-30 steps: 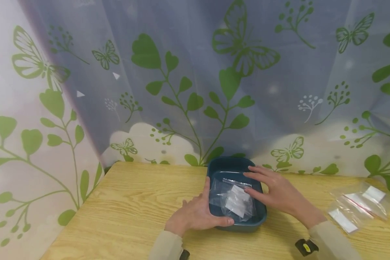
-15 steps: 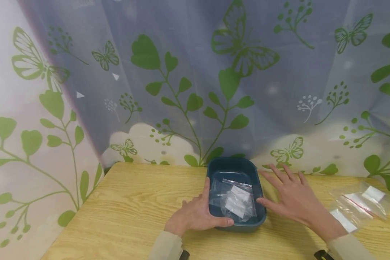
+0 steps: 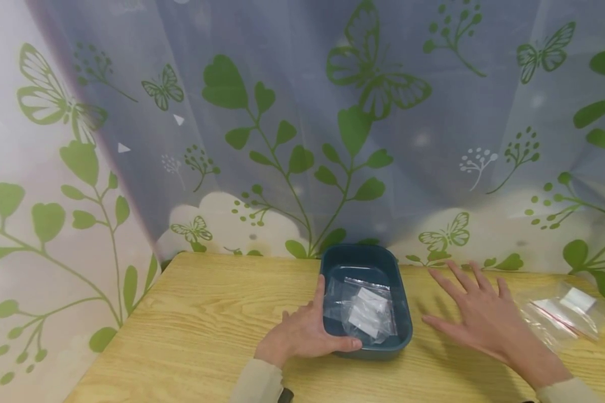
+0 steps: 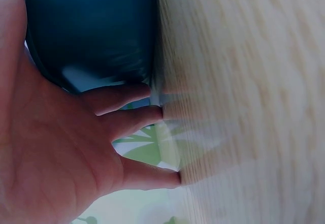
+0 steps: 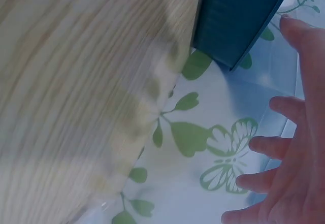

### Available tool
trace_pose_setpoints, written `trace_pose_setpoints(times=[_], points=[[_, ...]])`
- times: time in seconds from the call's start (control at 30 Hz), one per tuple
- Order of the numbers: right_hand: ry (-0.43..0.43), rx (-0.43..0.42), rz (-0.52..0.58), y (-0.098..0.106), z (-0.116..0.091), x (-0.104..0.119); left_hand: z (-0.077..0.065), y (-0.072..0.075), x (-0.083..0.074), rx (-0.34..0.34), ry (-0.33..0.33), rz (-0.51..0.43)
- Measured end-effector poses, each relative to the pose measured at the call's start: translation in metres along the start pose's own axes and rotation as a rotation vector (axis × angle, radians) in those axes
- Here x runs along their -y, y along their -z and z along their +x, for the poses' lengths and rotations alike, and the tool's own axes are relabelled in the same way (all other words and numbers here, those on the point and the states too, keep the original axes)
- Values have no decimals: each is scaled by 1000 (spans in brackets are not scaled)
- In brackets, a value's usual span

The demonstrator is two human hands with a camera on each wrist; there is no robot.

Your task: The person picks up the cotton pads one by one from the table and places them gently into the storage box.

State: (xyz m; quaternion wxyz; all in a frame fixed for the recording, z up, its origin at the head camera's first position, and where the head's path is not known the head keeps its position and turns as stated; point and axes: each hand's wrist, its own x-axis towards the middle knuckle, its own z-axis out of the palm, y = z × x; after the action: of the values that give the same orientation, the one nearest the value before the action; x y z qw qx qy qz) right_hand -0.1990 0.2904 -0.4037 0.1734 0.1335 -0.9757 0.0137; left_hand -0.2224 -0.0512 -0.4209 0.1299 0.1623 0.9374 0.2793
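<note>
A dark blue plastic bin (image 3: 363, 263) stands at the back of the wooden table, with a clear zip bag (image 3: 370, 313) holding white pieces inside. My left hand (image 3: 305, 330) rests against its front left corner, the thumb along the front rim and the index finger up the left side. In the left wrist view, the other fingers of the left hand (image 4: 66, 142) are straight, tips down at the table. To the right of the bin, my right hand (image 3: 484, 313) hovers over the table with spread fingers and holds nothing. The right wrist view shows those fingers (image 5: 269, 148) apart from the bin.
More clear zip bags (image 3: 559, 313) with white pieces lie at the right of the table (image 3: 206, 313), partly behind the right hand. A curtain (image 3: 282, 140) printed with leaves and butterflies hangs along the table's back edge.
My right hand has drawn back from over the bin to the right, toward the bags, its fingers spreading. My left hand and the bin have stayed in place.
</note>
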Motion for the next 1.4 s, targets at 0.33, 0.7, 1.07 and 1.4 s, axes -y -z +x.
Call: trace_pose_setpoints(times=[0.33, 0.7, 1.07, 1.4], points=[[-16, -23, -23, -3, -16, -27, 0, 0, 1, 3, -7, -9], [-71, 28, 1, -1, -28, -55, -1, 1, 1, 7, 0, -13], [-122, 56, 96, -9, -50, -95, -3, 2, 1, 8, 0, -28], [-140, -9, 219, -23, -71, -135, -4, 2, 1, 15, 1, -26]])
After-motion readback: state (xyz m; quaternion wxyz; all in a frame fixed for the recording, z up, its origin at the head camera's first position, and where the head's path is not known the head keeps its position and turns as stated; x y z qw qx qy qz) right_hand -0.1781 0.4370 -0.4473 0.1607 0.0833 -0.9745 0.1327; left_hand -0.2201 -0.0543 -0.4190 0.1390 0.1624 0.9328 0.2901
